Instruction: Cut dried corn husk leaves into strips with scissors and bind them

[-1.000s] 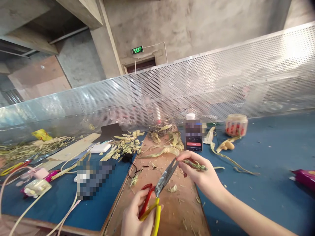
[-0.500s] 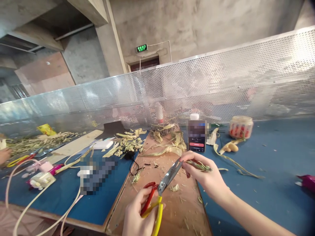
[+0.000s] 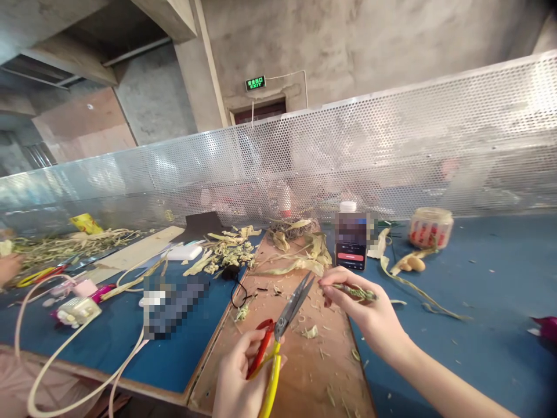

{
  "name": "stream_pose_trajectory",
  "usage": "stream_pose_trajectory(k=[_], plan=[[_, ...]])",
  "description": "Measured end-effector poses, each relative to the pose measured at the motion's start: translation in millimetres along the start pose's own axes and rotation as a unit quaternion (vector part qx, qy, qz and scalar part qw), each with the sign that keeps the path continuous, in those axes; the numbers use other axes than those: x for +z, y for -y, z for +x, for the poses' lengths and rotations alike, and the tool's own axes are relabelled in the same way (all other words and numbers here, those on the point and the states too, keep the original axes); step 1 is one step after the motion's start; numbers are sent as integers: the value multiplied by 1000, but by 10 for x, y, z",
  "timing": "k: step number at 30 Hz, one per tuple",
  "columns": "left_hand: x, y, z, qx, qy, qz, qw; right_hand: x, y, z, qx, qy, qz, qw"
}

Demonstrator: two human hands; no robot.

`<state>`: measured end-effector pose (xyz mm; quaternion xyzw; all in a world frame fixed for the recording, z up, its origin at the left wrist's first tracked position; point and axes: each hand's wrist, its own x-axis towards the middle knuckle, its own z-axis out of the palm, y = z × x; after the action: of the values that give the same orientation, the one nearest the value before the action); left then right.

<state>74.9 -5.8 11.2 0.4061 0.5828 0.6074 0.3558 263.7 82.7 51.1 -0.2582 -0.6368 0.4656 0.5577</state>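
My left hand (image 3: 243, 371) grips scissors (image 3: 285, 322) by their handles, one red and one yellow. The blades point up and away, slightly parted at the tips, with nothing visible between them. To their right, my right hand (image 3: 354, 299) pinches a small greenish braided piece of dried plant fibre (image 3: 354, 292) that lies along the fingers and palm. A narrow gap separates the blade tips from my right fingertips. Below both hands, a brown board (image 3: 304, 360) is scattered with small trimmings.
Dried husks (image 3: 300, 261) lie behind my hands. A phone (image 3: 350, 247) leans against a white-capped bottle (image 3: 348, 206). Rightward stands a jar (image 3: 430, 228). On the left are cables (image 3: 65, 342), a pile of dried flowers (image 3: 230, 252) and another person's hand (image 3: 11, 267). A perforated metal screen (image 3: 369, 157) runs behind.
The scissors have moved left and slightly down, away from my right fingertips, and their blades have parted a little. My right hand still pinches the braided piece in nearly the same place.
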Motion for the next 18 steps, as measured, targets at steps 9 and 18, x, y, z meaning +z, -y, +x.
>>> stream_pose_trajectory(k=[9,18], plan=[[-26,4,7,-2,36,41,999,23,14,2,21,-46,-31,998],[-25,1,9,34,48,66,996,40,-33,11,-6,-98,-31,995]])
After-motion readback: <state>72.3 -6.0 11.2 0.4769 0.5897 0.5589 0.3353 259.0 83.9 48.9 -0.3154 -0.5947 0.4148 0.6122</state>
